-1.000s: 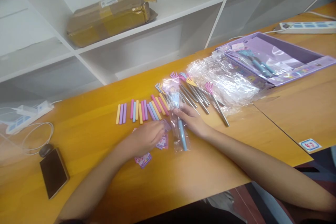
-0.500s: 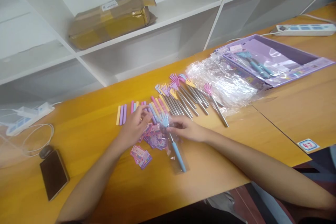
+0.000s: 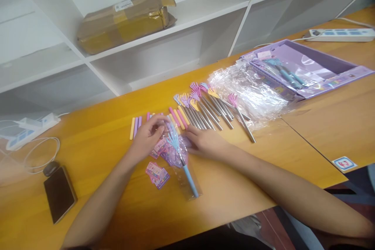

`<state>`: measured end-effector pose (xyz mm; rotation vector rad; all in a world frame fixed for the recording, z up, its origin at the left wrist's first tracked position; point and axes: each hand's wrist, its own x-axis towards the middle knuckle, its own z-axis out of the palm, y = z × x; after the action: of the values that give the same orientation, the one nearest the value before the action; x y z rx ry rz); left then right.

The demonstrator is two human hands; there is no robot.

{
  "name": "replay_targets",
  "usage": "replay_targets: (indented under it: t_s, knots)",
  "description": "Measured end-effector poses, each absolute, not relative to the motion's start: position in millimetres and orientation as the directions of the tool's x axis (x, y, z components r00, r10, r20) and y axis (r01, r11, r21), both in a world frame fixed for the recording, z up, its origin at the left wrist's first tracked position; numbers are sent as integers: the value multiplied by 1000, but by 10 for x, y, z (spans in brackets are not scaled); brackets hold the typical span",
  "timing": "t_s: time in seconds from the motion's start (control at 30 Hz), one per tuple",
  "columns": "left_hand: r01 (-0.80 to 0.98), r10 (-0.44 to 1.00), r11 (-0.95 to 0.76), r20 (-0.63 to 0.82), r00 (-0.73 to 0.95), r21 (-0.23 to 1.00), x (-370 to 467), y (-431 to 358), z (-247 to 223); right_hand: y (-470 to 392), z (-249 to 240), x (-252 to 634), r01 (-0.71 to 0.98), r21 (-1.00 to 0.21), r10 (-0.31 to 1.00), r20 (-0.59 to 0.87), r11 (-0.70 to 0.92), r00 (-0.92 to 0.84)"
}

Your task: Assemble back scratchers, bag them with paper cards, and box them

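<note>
A light blue back scratcher with a claw-shaped head lies slanted inside a clear plastic bag. My left hand is closed at the bag's upper left, its thumb and fingers pinching the top edge. On the other side, my right hand has curled fingers beside the bag's upper right; its fingertips are partly hidden, so what they grip is unclear. Beneath the bag and my left hand are pink and purple printed cards. Coloured handle tubes lie just beyond my hands.
Several metal-stemmed scratchers with coloured claws lie behind my right hand. Past them are a heap of clear bags and a purple box. A phone and power strip are at left. White shelving borders the back.
The bagged scratcher has shifted left and slightly down, away from my right fingers. My left hand moved slightly right, onto the bag's top. My right hand stays near its former place.
</note>
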<state>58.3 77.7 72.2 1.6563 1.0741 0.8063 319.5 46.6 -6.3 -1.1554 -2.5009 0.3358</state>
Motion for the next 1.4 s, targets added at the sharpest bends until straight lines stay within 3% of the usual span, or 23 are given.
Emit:
replay_targets:
  t_s: [0.1,0.37,0.77,0.97,1.1,1.4]
  knots:
    - [319,929,-161,35,367,934,581,772,753,455,-92,3180,714,-302,775,233,632,-587]
    - [199,958,-121,61,282,972,619,710,802,449,-110,3168,735,-287,789,247,614,-562]
    - [141,968,-124,89,233,982,652,709,840,421,-81,3131,665,-600,867,99,444,-489]
    - [102,971,-113,88,220,988,665,707,842,390,-24,3148,762,-467,884,107,449,-455]
    - [96,969,-133,109,220,986,664,706,823,409,-7,3178,811,-456,917,25,365,-399]
    - [68,962,-167,148,228,984,663,708,759,430,132,3141,782,-597,887,-248,177,-389]
